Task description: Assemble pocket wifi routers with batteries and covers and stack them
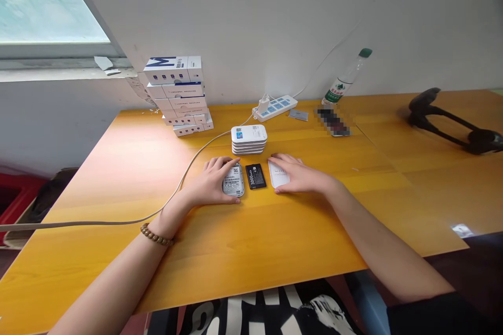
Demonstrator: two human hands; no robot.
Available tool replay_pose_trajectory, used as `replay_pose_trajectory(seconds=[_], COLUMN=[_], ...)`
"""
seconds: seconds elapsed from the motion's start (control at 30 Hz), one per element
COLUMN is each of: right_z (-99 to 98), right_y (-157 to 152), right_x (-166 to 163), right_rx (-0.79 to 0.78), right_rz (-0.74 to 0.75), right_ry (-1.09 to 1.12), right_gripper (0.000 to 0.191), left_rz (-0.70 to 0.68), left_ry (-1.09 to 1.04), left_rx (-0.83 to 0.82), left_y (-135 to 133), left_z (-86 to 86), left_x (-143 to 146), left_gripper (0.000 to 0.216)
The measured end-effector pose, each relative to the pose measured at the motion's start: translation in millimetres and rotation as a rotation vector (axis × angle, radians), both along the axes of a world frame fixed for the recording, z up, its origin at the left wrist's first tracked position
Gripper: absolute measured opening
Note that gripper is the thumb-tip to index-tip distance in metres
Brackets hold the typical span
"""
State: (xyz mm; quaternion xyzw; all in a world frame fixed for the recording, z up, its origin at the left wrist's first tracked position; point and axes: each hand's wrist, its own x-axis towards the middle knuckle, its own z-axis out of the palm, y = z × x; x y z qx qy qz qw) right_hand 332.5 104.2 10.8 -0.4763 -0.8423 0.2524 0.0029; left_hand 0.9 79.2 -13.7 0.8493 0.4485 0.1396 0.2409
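Left grip (pixel 212 180) clamped on a labelled pocket Wi-Fi router (pixel 233 180), right grip (pixel 296 175) clamped on a white back cover (pixel 277 174).
A black 3000 mAh battery (pixel 255 176) lies between them on the counter (pixel 118 183), a stack of white routers (pixel 249 139) just beyond.

two hands on one yellow wooden table (pixel 98 204), with three separate device parts between them.

the left hand (pixel 210 182) covers one white pocket wi-fi router (pixel 233 180), the right hand (pixel 298 175) covers one white back cover (pixel 277 174), and one black 3000 mah battery (pixel 255 176) lies between them. behind are one stack of four white routers (pixel 249 140) and a pile of about six white boxes (pixel 176 94), exact count unclear. there are also one power strip (pixel 275 108), one plug-in charger (pixel 263 104), one plastic water bottle (pixel 346 77), one pixelated object (pixel 333 121), one black stand (pixel 451 123) and one beaded bracelet (pixel 155 234).
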Motion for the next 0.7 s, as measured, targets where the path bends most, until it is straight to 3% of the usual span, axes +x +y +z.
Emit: replay_pose_trajectory(seconds=[0.3,0.4,0.53,0.6,0.7], right_z=[1.4,20.1,58.8,73.4,81.3], right_y=[5,-1,1,14,49], right_x=[-1,-2,-10,-19,-37], right_rx=[-0.029,0.017,0.278,0.385,0.406], right_rz=[0.034,0.001,0.024,0.069,0.094], right_ry=[0.027,0.036,0.153,0.177,0.143], right_gripper=[0.101,0.097,0.066,0.056,0.057], left_rz=[-0.001,-0.001,-0.014,-0.019,0.001], left_ry=[-0.010,-0.015,-0.037,-0.056,-0.102], left_rx=[0.004,0.007,0.033,0.036,0.051], left_y=[0,1,1,1,-1], left_z=[-2.7,-3.1,-7.3,-7.7,-3.2], left_x=[-1,0,-1,-2,0], left_gripper=[0.118,0.119,0.120,0.119,0.108])
